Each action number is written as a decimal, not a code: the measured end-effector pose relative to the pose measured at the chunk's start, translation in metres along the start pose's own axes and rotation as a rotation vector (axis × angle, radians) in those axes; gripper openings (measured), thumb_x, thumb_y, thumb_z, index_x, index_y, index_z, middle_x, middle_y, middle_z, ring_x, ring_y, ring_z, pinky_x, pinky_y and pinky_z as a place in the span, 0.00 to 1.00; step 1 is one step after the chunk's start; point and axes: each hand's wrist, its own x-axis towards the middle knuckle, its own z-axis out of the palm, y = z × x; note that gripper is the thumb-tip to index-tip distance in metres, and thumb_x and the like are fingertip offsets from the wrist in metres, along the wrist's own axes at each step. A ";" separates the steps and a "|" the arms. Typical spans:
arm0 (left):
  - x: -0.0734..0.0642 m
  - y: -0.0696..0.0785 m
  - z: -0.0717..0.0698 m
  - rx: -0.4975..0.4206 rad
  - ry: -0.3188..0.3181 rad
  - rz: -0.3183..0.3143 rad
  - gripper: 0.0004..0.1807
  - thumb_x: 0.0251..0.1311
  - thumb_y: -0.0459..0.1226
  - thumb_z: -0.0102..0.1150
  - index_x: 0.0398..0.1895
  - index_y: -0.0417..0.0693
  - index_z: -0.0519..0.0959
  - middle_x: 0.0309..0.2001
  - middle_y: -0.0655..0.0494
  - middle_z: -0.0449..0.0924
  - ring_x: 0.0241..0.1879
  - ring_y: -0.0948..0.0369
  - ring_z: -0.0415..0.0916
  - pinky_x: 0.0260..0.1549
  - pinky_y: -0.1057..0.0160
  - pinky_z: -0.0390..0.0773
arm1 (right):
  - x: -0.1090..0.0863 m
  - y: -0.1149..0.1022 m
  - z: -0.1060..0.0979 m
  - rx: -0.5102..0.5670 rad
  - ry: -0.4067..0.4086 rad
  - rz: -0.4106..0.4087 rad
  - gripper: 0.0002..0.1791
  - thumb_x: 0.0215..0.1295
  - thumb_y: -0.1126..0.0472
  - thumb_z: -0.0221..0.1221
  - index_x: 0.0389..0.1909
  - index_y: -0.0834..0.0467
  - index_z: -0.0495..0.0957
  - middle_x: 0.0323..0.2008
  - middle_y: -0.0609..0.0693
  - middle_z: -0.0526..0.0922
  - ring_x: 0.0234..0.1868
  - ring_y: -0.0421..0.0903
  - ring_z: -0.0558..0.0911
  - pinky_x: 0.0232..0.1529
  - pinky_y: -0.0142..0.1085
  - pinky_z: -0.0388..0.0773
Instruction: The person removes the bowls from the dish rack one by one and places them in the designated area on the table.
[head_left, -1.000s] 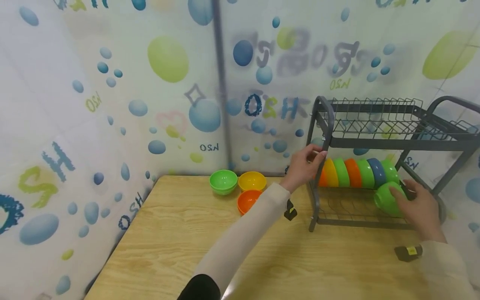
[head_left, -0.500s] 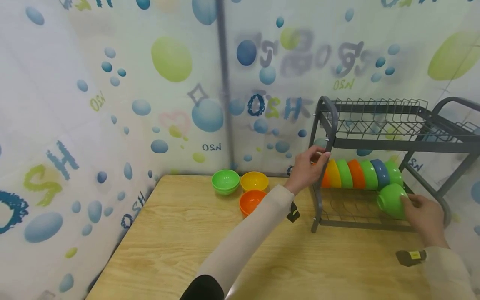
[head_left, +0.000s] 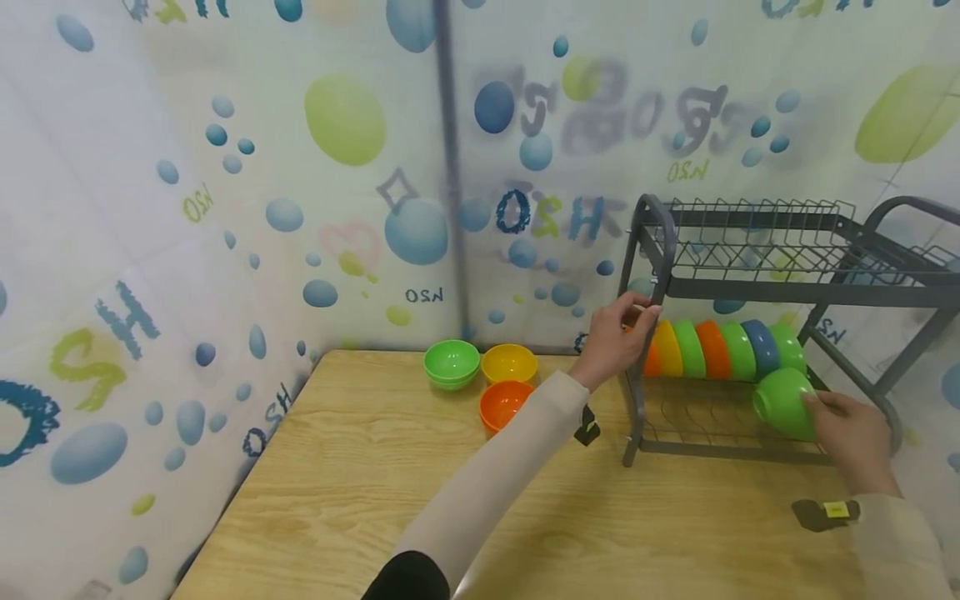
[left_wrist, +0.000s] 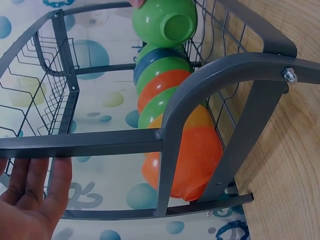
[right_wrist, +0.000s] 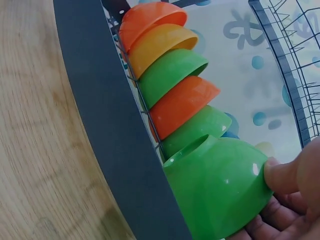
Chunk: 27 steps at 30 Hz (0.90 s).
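Note:
My right hand [head_left: 858,437] holds a green bowl [head_left: 783,404] by its rim at the right end of the dish rack's lower tier. The bowl lies tipped on its side, its foot facing left. In the right wrist view, the thumb [right_wrist: 282,175] presses the rim while the fingers sit underneath. Behind it runs a row of bowls on edge: orange [right_wrist: 150,20], yellow, green and blue. My left hand [head_left: 615,337] grips the left side of the grey dish rack [head_left: 810,289]; its fingertips pass behind the bar in the left wrist view.
On the wooden table [head_left: 337,483], left of the rack, stand upright green bowls [head_left: 450,362], a yellow bowl [head_left: 508,363] and an orange bowl [head_left: 502,404]. The rack's upper wire tier [head_left: 757,242] overhangs the bowls. A patterned curtain [head_left: 337,233] hangs behind.
The right hand and its green bowl have turned slightly, the thumb moving from across the bowl to its rim. The left hand keeps its place on the rack. The view has shifted a little.

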 end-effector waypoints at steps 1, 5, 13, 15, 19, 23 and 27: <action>0.000 0.000 0.000 -0.002 0.001 -0.004 0.17 0.79 0.49 0.48 0.54 0.49 0.79 0.47 0.50 0.89 0.39 0.71 0.80 0.38 0.76 0.79 | 0.001 0.000 -0.001 0.007 -0.006 0.006 0.38 0.81 0.44 0.40 0.71 0.75 0.61 0.71 0.79 0.60 0.70 0.80 0.60 0.66 0.70 0.60; 0.000 0.000 0.000 0.000 0.003 -0.007 0.17 0.79 0.49 0.48 0.54 0.49 0.79 0.47 0.50 0.89 0.39 0.71 0.80 0.39 0.76 0.79 | 0.002 0.002 -0.002 0.052 -0.035 0.033 0.40 0.81 0.42 0.38 0.74 0.73 0.56 0.73 0.78 0.56 0.71 0.78 0.60 0.64 0.71 0.61; 0.000 0.000 0.000 0.007 0.009 -0.006 0.16 0.79 0.49 0.49 0.53 0.49 0.80 0.47 0.51 0.88 0.40 0.69 0.81 0.39 0.77 0.79 | -0.003 -0.004 -0.001 0.200 -0.111 0.090 0.43 0.79 0.37 0.40 0.77 0.69 0.52 0.78 0.72 0.51 0.75 0.74 0.56 0.70 0.67 0.60; 0.000 -0.001 0.001 0.016 0.013 0.002 0.16 0.79 0.48 0.49 0.53 0.49 0.80 0.47 0.51 0.88 0.40 0.69 0.81 0.39 0.77 0.78 | -0.005 -0.008 0.001 0.214 -0.128 0.094 0.44 0.79 0.37 0.41 0.77 0.69 0.52 0.78 0.71 0.54 0.70 0.69 0.62 0.67 0.62 0.66; 0.000 -0.001 0.002 0.026 0.020 0.015 0.16 0.79 0.47 0.49 0.53 0.49 0.80 0.47 0.50 0.89 0.39 0.70 0.81 0.40 0.78 0.78 | -0.011 -0.016 0.004 0.212 -0.168 0.070 0.44 0.79 0.36 0.40 0.78 0.68 0.52 0.76 0.72 0.54 0.63 0.66 0.64 0.64 0.60 0.67; 0.000 0.000 0.002 0.019 0.018 0.016 0.16 0.79 0.47 0.48 0.53 0.49 0.80 0.47 0.50 0.89 0.39 0.70 0.81 0.40 0.78 0.78 | -0.018 -0.024 0.007 0.233 -0.193 0.042 0.45 0.79 0.35 0.41 0.78 0.68 0.52 0.78 0.73 0.51 0.70 0.71 0.56 0.70 0.70 0.57; -0.001 0.001 0.001 0.008 0.012 0.005 0.15 0.79 0.47 0.49 0.53 0.49 0.80 0.47 0.50 0.89 0.39 0.70 0.81 0.41 0.77 0.78 | -0.023 -0.034 0.011 0.216 -0.209 0.015 0.46 0.77 0.34 0.43 0.78 0.67 0.55 0.76 0.71 0.56 0.65 0.66 0.64 0.62 0.61 0.69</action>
